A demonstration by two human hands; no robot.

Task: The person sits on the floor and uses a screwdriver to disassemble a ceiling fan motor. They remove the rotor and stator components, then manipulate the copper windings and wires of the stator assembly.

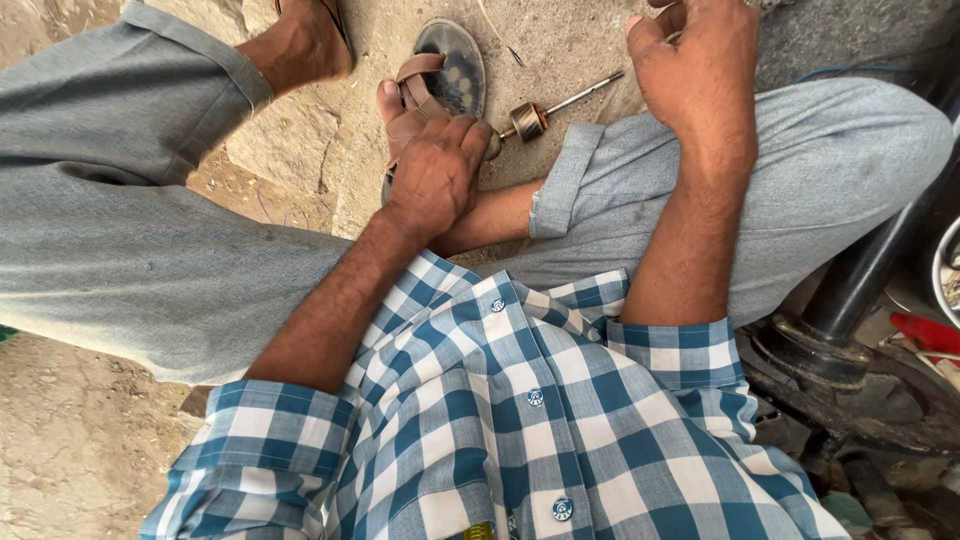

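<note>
Centrally, the left hand lies knuckles-up over the sandalled foot, its fingers curled down at the near end of the rotor; whether they grip that end cannot be told, since the hand covers the contact; the rotor, a thin metal shaft bearing a brass-coloured drum, lies on the ground just beside the sandal, its free end pointing up and to the right; the right hand rests on the right knee, fingers bent at the upper edge of view, and what they hold, if anything, is cut off; grey trousers, cuffs rolled, cover both legs; a blue-and-white checked shirt fills the foreground; at right stands a black post on a round base, with a red tool near it.
</note>
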